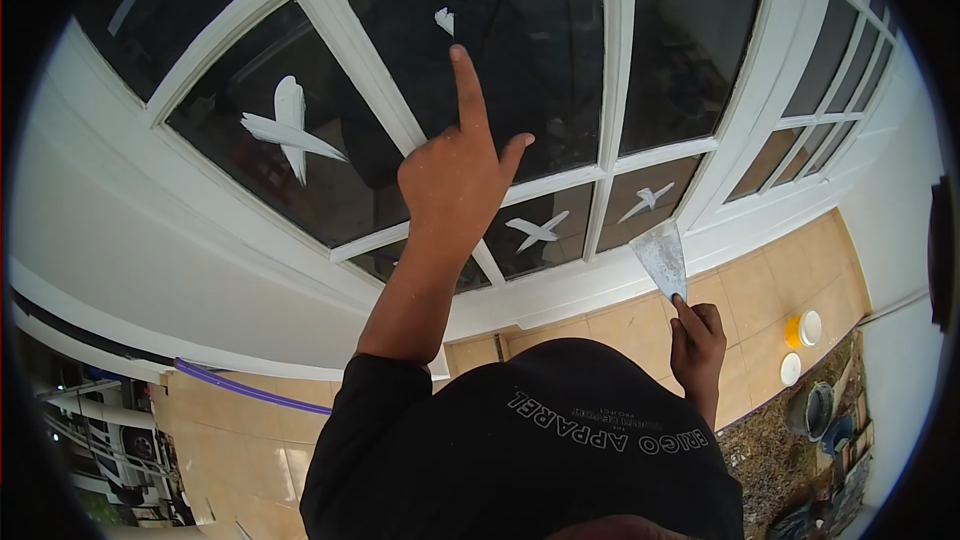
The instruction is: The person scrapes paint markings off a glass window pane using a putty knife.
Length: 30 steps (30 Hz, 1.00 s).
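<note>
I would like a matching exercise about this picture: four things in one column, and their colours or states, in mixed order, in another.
Things
1. scraper
2. left hand
3. long strip
4. tub

Colours or states
A. purple
B. pointing
C. yellow and white
D. held in the right hand

Right pairs: 1-D, 2-B, 3-A, 4-C

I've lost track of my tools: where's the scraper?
The scraper is right of centre in the head view, in the right hand, below the rightmost white cross.
</note>
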Available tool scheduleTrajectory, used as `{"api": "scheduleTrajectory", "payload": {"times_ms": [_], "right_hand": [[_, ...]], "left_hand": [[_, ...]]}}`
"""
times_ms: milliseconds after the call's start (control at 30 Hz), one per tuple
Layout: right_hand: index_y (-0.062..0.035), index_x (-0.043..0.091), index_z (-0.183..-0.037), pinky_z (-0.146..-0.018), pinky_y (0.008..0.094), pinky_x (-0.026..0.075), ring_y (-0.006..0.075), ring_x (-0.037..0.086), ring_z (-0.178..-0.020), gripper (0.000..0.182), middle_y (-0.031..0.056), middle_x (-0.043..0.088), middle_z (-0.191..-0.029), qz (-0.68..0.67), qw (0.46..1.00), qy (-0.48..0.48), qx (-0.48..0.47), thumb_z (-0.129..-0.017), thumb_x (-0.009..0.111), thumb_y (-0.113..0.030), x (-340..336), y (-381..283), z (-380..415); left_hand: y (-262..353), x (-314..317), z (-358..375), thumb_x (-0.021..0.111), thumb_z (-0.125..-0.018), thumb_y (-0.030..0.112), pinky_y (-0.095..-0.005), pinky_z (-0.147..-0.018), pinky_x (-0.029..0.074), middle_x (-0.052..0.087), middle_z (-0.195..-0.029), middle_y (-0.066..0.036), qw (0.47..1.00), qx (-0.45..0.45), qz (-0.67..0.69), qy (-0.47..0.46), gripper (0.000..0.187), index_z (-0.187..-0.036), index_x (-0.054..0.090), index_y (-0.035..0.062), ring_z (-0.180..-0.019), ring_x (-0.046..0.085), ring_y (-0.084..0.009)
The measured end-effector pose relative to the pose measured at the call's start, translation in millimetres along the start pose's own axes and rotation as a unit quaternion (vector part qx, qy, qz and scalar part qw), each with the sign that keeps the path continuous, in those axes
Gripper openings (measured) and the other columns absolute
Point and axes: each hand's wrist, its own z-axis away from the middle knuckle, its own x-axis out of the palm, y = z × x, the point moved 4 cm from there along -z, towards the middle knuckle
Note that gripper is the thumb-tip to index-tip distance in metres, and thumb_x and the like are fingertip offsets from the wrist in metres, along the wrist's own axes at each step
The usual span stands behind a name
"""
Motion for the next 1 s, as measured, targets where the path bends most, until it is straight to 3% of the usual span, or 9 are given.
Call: {"api": "scheduleTrajectory", "payload": {"times_ms": [67,200,300,467,600,667,733,900,1000], "right_hand": [[-0.0043,0.071,-0.122,-0.061,0.0315,0.045,0.0222,0.056,-0.071,0.041,0.0115,0.056,-0.088,-0.001,0.999,-0.015,0.034,-0.083,0.068,0.009,0.7,4.9,8.2],[-0.0042,0.071,-0.121,-0.059,0.0329,0.046,0.023,0.057,-0.069,0.04,0.0118,0.057,-0.086,0.019,0.999,-0.013,0.025,-0.083,0.067,0.009,-2.7,0.0,12.0],[-0.0099,0.073,-0.121,-0.052,0.0337,0.045,0.0209,0.056,-0.058,0.039,0.0102,0.058,-0.087,0.033,0.999,0.023,-0.006,-0.084,0.07,0.003,-7.4,1.6,19.5],[-0.0099,0.074,-0.118,-0.053,0.0354,0.046,0.0238,0.059,-0.059,0.037,0.0105,0.059,-0.086,0.034,0.999,-0.024,0.034,-0.083,0.071,0.002,-11.9,-12.1,31.7],[-0.0102,0.073,-0.118,-0.052,0.0356,0.046,0.0237,0.06,-0.059,0.035,0.0098,0.06,-0.085,0.037,0.997,-0.057,0.02,-0.085,0.07,0.001,-25.8,-19.4,42.9],[-0.0105,0.074,-0.118,-0.052,0.0353,0.046,0.0235,0.059,-0.058,0.035,0.0096,0.061,-0.085,0.033,0.996,-0.076,0.036,-0.084,0.07,0.0,-29.7,-16.3,51.2],[-0.01,0.073,-0.118,-0.053,0.0362,0.047,0.0245,0.06,-0.058,0.035,0.0097,0.061,-0.085,0.051,0.993,-0.098,0.03,-0.083,0.071,-0.001,-37.9,-17.7,55.8],[-0.0088,0.066,-0.129,-0.061,0.0421,0.052,0.0324,0.065,-0.069,0.048,0.0127,0.064,-0.091,0.07,0.991,-0.067,0.088,-0.081,0.073,-0.002,-59.2,5.8,73.2],[-0.0079,0.06,-0.136,-0.065,0.0453,0.053,0.038,0.066,-0.075,0.06,0.0151,0.066,-0.093,0.076,0.986,-0.105,0.105,-0.079,0.077,-0.005,-73.2,42.6,89.7]], "left_hand": [[-7.4,-1.4,-1.9,0.077,-0.083,0.053,-0.0298,-0.042,0.043,0.057,-0.049,-0.001,0.999,-0.047,0.018,-0.005,0.112,-0.16,0.016,0.0003,-0.038,0.054,-0.0141],[4.1,8.9,8.1,0.075,-0.085,0.053,-0.0273,-0.038,0.042,0.059,-0.051,-0.003,0.994,0.068,-0.027,-0.086,0.114,-0.16,0.008,-0.0009,-0.039,0.057,-0.0168],[-16.8,0.5,5.7,0.076,-0.085,0.05,-0.0336,-0.042,0.047,0.062,-0.054,-0.006,0.993,-0.082,0.071,-0.046,0.115,-0.161,0.004,0.0011,-0.043,0.061,-0.0214],[20.2,21.4,15.7,0.071,-0.087,0.056,-0.036,-0.048,0.051,0.066,-0.06,-0.009,0.971,0.101,0.022,-0.214,0.118,-0.16,-0.002,-0.0003,-0.051,0.066,-0.0272],[2.5,-3.1,0.6,0.072,-0.086,0.055,-0.0377,-0.053,0.053,0.068,-0.063,-0.011,0.984,-0.128,0.078,-0.093,0.11,-0.163,0.007,0.0114,-0.054,0.068,-0.0308],[36.5,27.9,15.0,0.072,-0.085,0.053,-0.0401,-0.058,0.056,0.07,-0.066,-0.009,0.983,0.116,0.062,-0.13,0.092,-0.159,0.029,0.0188,-0.062,0.071,-0.0297],[60.1,83.4,62.9,0.07,-0.087,0.052,-0.0426,-0.065,0.057,0.073,-0.073,-0.008,0.928,0.243,0.066,-0.276,0.071,-0.149,0.049,0.0255,-0.074,0.073,-0.0287],[28.9,163.8,229.5,0.06,-0.09,0.064,-0.0453,-0.087,0.054,0.075,-0.099,-0.017,0.863,-0.013,0.259,-0.434,0.062,-0.137,0.061,0.0243,-0.097,0.072,-0.0355],[-39.2,231.0,423.7,0.055,-0.092,0.066,-0.0436,-0.088,0.053,0.075,-0.097,-0.02,0.773,-0.294,0.343,-0.446,0.066,-0.111,0.074,0.0058,-0.097,0.072,-0.0353]]}}
